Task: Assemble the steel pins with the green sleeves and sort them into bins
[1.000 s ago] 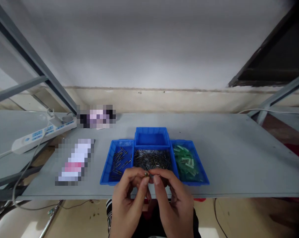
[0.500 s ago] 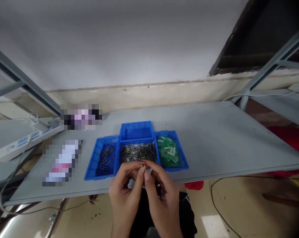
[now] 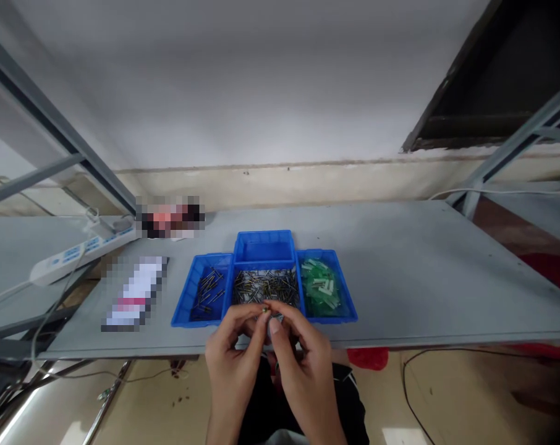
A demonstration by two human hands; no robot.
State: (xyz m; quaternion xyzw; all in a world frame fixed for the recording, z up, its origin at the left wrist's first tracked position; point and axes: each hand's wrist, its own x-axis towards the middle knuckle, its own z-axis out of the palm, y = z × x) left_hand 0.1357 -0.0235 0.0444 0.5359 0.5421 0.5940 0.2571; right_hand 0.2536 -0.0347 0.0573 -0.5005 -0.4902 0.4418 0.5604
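Note:
My left hand (image 3: 236, 358) and my right hand (image 3: 298, 361) meet fingertip to fingertip at the table's front edge, both pinched on a small brass-tipped metal pin (image 3: 265, 310). Just behind them sits a blue tray (image 3: 267, 285) holding many small metal pins. To its left a blue tray (image 3: 200, 296) holds several darker pins. On the right a blue tray (image 3: 327, 286) holds pale green plastic pieces. An empty blue bin (image 3: 264, 246) stands behind the middle tray.
The trays rest on a grey table (image 3: 423, 272). A white power strip (image 3: 83, 250) with a cable lies at the far left. Two blurred-out objects lie left of the trays. Metal shelf posts rise on both sides.
The view has swung slightly, so the trays sit a little further right than half a second ago. Both hands stay pinched together on the small pin.

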